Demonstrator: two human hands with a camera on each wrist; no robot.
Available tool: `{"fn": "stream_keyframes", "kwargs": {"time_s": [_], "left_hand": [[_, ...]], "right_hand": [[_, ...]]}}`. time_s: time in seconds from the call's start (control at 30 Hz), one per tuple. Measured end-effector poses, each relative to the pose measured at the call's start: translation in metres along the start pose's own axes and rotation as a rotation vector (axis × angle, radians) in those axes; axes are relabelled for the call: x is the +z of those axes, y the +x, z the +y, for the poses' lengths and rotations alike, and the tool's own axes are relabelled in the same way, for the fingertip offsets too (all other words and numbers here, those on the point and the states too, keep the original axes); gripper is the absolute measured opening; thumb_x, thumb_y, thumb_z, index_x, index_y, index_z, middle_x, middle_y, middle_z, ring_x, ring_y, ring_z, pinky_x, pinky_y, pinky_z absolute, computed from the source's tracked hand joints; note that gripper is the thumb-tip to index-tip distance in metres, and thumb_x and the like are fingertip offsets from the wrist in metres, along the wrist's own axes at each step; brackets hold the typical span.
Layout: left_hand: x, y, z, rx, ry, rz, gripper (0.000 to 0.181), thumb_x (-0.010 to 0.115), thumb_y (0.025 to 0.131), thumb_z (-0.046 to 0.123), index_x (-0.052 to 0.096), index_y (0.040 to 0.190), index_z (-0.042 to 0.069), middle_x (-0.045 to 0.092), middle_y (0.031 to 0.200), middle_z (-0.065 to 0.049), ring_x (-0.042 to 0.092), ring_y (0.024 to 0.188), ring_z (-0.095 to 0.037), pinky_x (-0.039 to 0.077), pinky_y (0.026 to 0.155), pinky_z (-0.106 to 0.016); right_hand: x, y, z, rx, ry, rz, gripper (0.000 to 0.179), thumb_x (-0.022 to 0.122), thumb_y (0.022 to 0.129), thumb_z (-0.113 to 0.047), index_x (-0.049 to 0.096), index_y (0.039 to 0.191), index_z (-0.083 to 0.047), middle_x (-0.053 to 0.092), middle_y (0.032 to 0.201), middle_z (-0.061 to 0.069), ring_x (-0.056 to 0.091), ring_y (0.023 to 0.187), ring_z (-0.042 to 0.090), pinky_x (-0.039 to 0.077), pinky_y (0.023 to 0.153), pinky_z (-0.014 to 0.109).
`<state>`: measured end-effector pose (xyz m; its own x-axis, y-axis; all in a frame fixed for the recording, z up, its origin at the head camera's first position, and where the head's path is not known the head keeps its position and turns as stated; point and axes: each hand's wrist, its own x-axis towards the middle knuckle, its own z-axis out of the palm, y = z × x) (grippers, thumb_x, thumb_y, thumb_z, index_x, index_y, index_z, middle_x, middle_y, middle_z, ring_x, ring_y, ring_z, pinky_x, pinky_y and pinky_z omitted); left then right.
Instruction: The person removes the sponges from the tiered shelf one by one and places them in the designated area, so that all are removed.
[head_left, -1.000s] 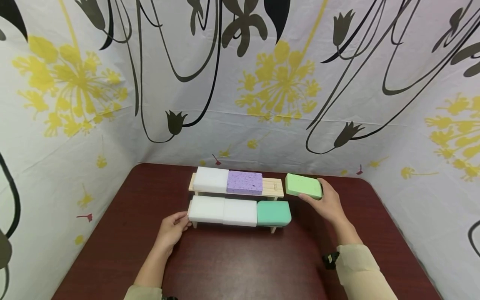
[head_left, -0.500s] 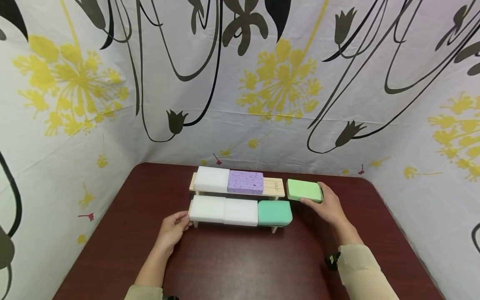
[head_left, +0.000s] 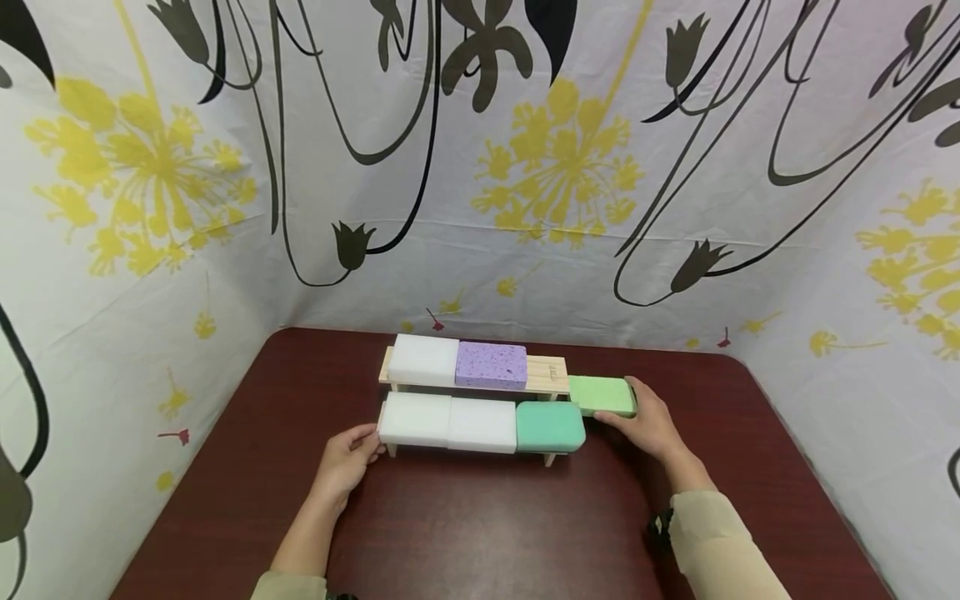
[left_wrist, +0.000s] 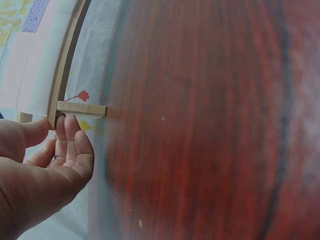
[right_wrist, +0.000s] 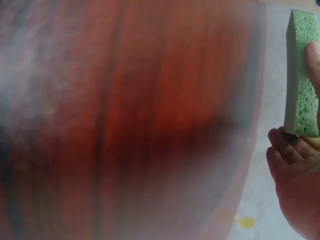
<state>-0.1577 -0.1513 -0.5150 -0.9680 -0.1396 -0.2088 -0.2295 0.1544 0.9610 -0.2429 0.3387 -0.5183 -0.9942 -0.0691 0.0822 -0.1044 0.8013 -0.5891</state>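
Grips the light-green sponge [head_left: 600,395] with the right hand [head_left: 651,423], setting the thumb against the near long side and curling the fingers round the right end, parted only about as wide as the sponge. Has the sponge just left of and slightly beyond that hand, with its long axis running left to right: one short end toward the palm, the other pointing leftward, nearly in line with both racks. Cannot tell whether that far end touches the rear rack [head_left: 546,372] or the turquoise sponge [head_left: 550,426], both just beside it, nor whether the underside meets the desk [head_left: 487,525].

Pinches the left end of the front rack [left_wrist: 65,65] narrowly with the left hand [head_left: 347,460], thumb above, fingers bent below, near a leg [left_wrist: 81,108]. Shows, rightward from the left hand along that rack, a first white block [head_left: 415,418], a second white block [head_left: 483,425] and the turquoise sponge; beyond, on the rear rack, a third white block [head_left: 424,359] and a speckled purple sponge [head_left: 491,365].
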Motion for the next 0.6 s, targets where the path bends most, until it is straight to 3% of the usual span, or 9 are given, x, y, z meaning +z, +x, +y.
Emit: {"fn": "stream_keyframes", "kwargs": {"time_s": [0.33,0.6], "left_hand": [[-0.0004,-0.0004,-0.0013,0.003,-0.014,-0.003,0.033,0.054,0.105,0.006,0.058,0.132,-0.012,0.069,0.11,-0.021,0.066,0.101,-0.027,0.058,0.087,-0.032],[-0.0005,0.0007,-0.0028,0.006,-0.011,0.001,0.033,0.054,0.104,0.005,0.058,0.132,-0.013,0.069,0.109,-0.021,0.066,0.101,-0.027,0.058,0.086,-0.031]], "right_hand": [[0.0081,-0.002,0.0038,0.008,-0.039,-0.051,0.101,0.081,0.086,-0.042,0.027,0.152,0.013,0.039,0.146,0.037,0.047,0.123,0.049,0.045,0.097,0.064],[0.0099,-0.0021,0.0057,0.003,-0.043,-0.067,0.104,0.083,0.083,-0.045,0.029,0.151,0.013,0.043,0.142,0.035,0.052,0.113,0.043,0.048,0.089,0.058]]}}
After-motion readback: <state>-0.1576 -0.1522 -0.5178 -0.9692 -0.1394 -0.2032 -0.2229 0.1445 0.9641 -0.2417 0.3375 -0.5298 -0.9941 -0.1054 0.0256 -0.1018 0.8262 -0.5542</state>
